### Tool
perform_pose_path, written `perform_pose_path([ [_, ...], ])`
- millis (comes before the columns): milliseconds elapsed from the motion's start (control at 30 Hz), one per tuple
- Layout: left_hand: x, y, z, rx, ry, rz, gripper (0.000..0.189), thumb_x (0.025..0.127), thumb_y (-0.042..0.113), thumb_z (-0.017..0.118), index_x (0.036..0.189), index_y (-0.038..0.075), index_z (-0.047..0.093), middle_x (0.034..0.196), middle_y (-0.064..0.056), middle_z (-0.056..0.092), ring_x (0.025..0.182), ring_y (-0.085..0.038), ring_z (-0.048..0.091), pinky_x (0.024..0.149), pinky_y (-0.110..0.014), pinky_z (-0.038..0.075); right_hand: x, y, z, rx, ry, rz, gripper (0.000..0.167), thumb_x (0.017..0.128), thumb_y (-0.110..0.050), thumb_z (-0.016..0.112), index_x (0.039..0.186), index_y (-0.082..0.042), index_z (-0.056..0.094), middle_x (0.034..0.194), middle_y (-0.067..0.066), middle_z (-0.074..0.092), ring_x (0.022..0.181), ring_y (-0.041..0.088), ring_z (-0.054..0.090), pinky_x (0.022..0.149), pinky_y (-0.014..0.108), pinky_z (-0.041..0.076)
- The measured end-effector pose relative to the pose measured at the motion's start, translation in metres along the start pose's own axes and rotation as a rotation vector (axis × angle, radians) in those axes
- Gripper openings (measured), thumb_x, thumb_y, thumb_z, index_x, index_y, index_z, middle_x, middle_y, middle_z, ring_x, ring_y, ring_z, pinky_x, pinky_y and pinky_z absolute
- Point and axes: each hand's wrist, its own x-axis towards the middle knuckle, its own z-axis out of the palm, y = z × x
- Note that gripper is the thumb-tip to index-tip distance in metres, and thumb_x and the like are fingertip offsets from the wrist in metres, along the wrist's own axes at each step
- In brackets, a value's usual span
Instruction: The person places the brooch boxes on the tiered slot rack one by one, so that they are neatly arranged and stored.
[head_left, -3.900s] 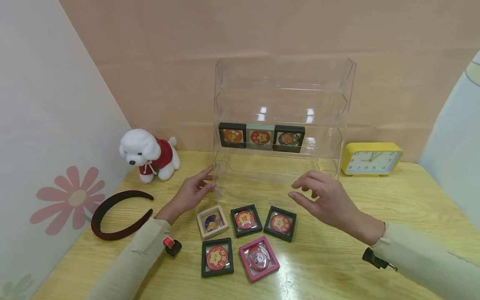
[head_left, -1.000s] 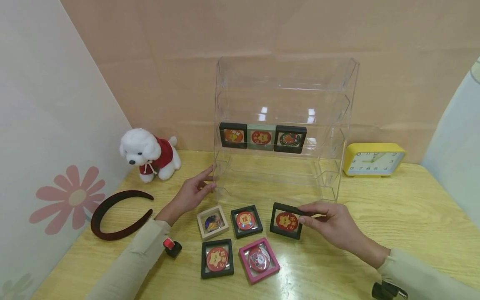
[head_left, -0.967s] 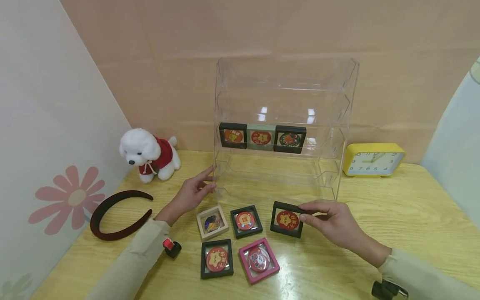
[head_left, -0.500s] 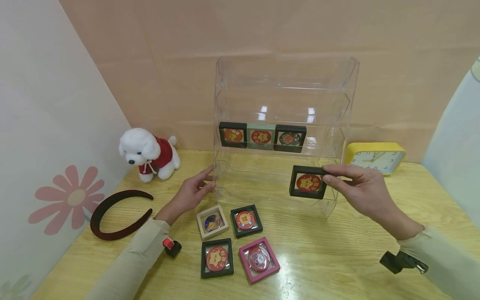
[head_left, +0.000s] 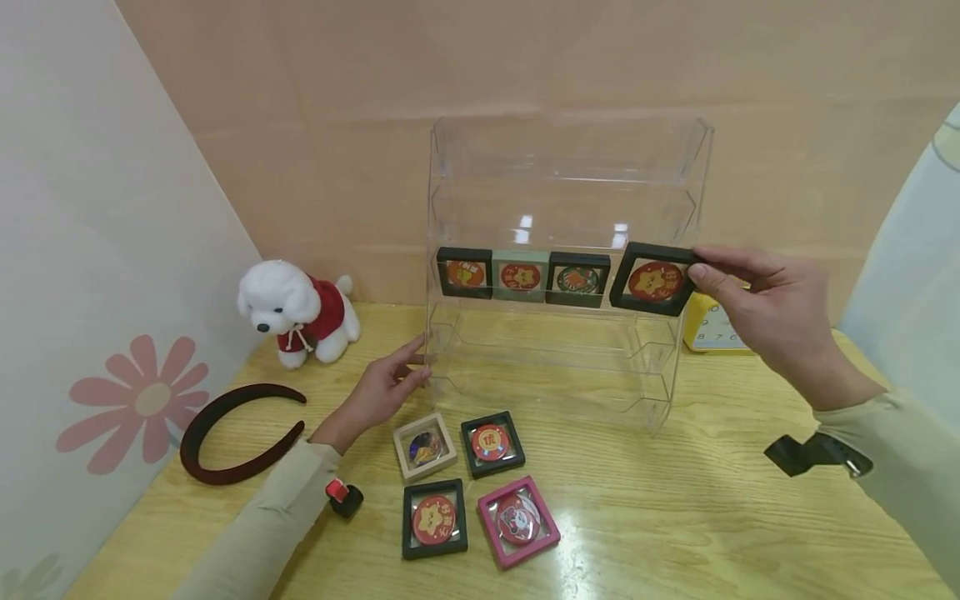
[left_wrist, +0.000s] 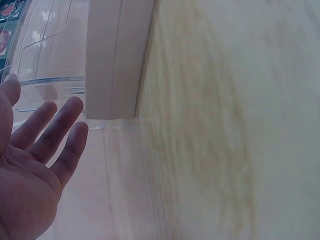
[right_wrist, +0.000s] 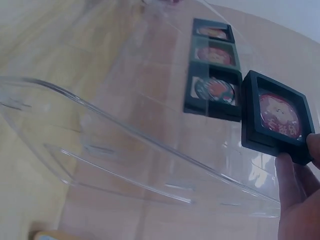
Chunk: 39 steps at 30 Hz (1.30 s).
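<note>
My right hand pinches a black display frame by its right edge, thumb in front. Inside that frame is a red badge with a yellow star. It is slightly tilted, in front of the right part of a clear acrylic rack's middle tier. To its left on that tier stand a black frame, a pale green frame and another black frame. In the right wrist view, the held display frame overlaps the row's end. My left hand touches the rack's lower left side, fingers fairly straight.
Lying on the wooden table are a beige frame, two black frames and a pink frame. A dark red headband and white plush dog are left. A yellow clock stands partly hidden behind my right hand.
My right hand has taken the rightmost black display frame from the table, lifted it and carried it up and right to the rack's middle tier. My left hand has stayed at the rack's side.
</note>
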Motion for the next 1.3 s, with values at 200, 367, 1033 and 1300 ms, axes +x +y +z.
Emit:
perform_pose_path([
  [200,-0.001,0.001,0.000,-0.005,0.004,0.008,0.049,0.094,-0.003,0.055,0.139,-0.012,0.036,0.113,-0.032,0.058,0.082,-0.040,0.064,0.071,-0.041,0.054,0.021,-0.002,0.002,-0.039,0.101,-0.017,0.024,0.083,0.009,0.067,0.107,0.010,0.068,0.095,0.000,0.071,0.079,0.007,0.068,0.072,0.017,0.050],
  [367,-0.001,0.000,0.000,-0.004,0.004,0.003,0.049,0.094,-0.003,0.055,0.139,-0.011,0.037,0.113,-0.032,0.058,0.082,-0.039,0.064,0.071,-0.040,0.054,0.032,0.007,0.006,-0.143,0.170,-0.081,0.022,0.082,0.006,0.069,0.104,0.006,0.071,0.096,0.005,0.071,0.084,0.005,0.067,0.070,0.014,0.049],
  [1033,0.004,-0.037,0.006,0.004,0.012,-0.003,0.052,0.095,0.002,0.056,0.143,-0.005,0.036,0.116,-0.027,0.059,0.083,-0.032,0.066,0.071,-0.040,0.054,0.030,0.026,0.021,-0.462,0.281,-0.219,0.019,0.079,0.002,0.074,0.098,0.002,0.074,0.098,0.017,0.069,0.093,-0.011,0.057,0.067,0.003,0.042],
  [1300,0.004,-0.041,0.006,-0.022,0.012,-0.001,0.053,0.095,0.008,0.058,0.144,0.001,0.038,0.115,-0.024,0.060,0.082,-0.024,0.066,0.071,-0.034,0.054,0.025,0.032,0.024,-0.577,0.271,-0.284,0.018,0.079,-0.005,0.076,0.097,-0.001,0.075,0.097,0.014,0.069,0.080,-0.006,0.031,0.064,0.023,0.026],
])
